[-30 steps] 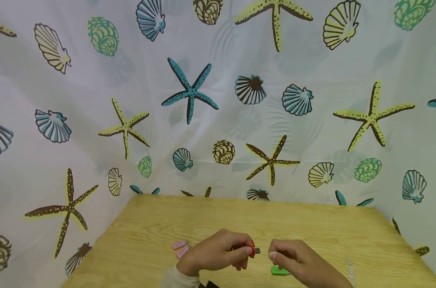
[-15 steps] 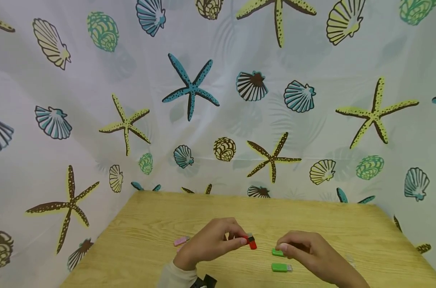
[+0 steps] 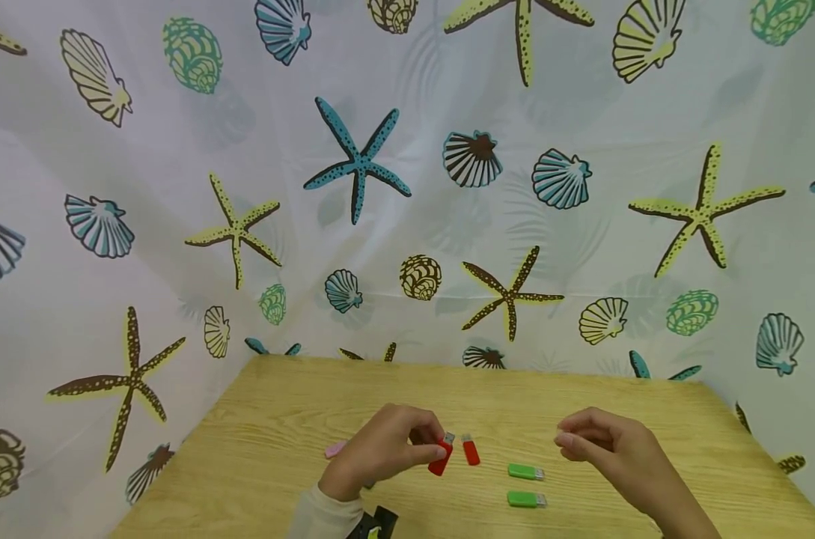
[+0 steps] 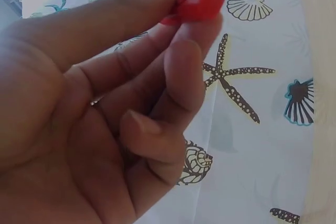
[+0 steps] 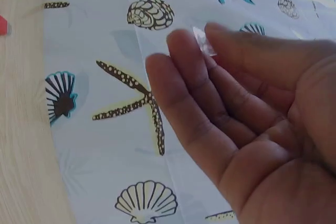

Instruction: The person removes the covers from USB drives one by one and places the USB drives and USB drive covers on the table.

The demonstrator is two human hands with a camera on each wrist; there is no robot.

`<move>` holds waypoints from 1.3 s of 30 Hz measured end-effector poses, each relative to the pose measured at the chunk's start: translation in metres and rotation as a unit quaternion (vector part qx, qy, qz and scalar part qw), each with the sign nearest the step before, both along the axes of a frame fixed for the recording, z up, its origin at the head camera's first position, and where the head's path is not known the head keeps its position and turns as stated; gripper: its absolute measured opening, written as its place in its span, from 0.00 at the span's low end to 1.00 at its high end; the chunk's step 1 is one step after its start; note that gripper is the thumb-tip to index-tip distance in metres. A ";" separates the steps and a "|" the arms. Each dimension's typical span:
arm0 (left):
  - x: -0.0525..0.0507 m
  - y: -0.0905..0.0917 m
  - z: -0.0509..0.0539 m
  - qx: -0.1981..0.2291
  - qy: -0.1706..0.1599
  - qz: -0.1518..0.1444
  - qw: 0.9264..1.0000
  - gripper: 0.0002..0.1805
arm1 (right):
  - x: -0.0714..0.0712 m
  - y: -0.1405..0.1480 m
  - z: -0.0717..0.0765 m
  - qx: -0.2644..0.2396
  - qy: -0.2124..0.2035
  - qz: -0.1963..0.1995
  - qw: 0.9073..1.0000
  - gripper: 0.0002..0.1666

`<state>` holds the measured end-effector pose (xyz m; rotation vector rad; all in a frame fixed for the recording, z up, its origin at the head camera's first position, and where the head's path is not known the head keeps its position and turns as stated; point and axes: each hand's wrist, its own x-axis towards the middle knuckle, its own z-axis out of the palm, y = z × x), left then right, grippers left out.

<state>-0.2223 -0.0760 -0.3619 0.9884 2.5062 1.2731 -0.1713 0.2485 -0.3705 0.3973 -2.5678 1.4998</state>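
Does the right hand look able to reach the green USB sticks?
Probably yes: nothing visible blocks the right hand from the green USB sticks, though it pinches a small clear piece.

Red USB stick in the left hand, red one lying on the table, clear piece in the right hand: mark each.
Held red stick (image 3: pixel 439 465), head view: its red body's lower part.
Lying red stick (image 3: pixel 471 452), head view: red casing.
Clear piece (image 5: pixel 204 42), right wrist view: its exposed face.
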 end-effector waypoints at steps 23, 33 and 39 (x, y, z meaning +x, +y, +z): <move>-0.012 -0.019 -0.021 -0.099 0.027 0.060 0.993 0.07 | -0.013 0.092 -0.031 0.050 -0.168 -0.183 0.967 0.37; -0.014 -0.029 -0.032 -0.147 -0.008 0.052 0.988 0.08 | -0.016 0.118 -0.063 0.070 -0.216 -0.213 0.950 0.41; -0.015 -0.031 -0.041 -0.166 0.001 0.066 0.984 0.10 | -0.019 0.128 -0.087 0.106 -0.214 -0.227 0.944 0.33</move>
